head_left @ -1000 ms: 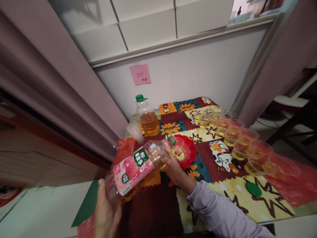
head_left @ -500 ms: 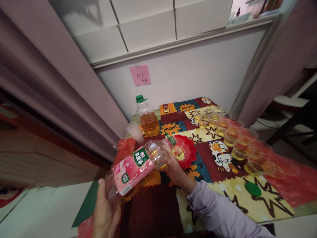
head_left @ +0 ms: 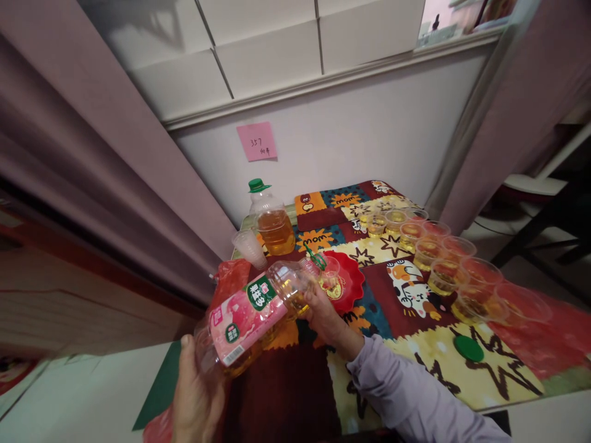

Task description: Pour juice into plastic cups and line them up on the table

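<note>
Both my hands hold a large clear juice bottle (head_left: 249,314) with a pink label, tilted on its side. My left hand (head_left: 196,384) is closed round its base. Near the neck, my right hand (head_left: 325,314) grips the bottle from the right. The mouth points over a red scalloped dish (head_left: 353,283), where a clear plastic cup (head_left: 331,277) sits with some pale yellow liquid in or below it. A green ring or strip (head_left: 317,258) shows by the mouth. Whether liquid is flowing, I cannot tell.
Two rows of clear cups (head_left: 446,277) with yellow liquid run along the table's right side. A green cap (head_left: 468,348) lies near the front right. At the back left stand a green-capped jug (head_left: 276,231) of amber liquid and a leaning cup stack (head_left: 250,247). Red plastic (head_left: 231,280) lies nearby.
The whole view has shifted slightly left. My hands keep the same grip on the bottle, and its tilt looks nearly unchanged.
</note>
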`<state>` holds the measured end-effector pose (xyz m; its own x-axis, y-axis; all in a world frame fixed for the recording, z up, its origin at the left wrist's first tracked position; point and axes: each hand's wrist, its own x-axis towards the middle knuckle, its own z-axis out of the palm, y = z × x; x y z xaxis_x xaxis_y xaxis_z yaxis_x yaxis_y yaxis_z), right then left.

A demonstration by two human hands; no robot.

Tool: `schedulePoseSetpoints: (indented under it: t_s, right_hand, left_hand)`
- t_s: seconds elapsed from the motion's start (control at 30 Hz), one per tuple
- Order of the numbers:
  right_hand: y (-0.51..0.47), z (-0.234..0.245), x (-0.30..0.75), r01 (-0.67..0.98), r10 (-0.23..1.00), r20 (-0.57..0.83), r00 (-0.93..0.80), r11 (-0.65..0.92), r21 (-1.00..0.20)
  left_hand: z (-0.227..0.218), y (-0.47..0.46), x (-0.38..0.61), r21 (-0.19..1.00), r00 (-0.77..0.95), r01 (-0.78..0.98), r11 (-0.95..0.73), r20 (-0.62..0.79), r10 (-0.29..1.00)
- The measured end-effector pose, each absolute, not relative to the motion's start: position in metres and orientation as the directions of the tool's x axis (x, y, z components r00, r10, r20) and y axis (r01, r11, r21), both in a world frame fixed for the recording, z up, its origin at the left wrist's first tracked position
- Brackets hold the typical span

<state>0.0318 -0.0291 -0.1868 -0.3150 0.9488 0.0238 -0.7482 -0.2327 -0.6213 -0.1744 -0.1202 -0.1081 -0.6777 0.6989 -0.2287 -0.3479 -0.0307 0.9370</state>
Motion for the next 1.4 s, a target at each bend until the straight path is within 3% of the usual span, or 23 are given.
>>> schedulePoseSetpoints:
  t_s: [1.4]
  right_hand:
    - [-0.026, -0.196, 0.028, -0.801, 0.958, 0.019, -0.287, -0.228, -0.553]
  left_hand:
    - [-0.106, -0.116, -0.179, 0.936, -0.639, -0.352, -0.013, -0.231, 0.734]
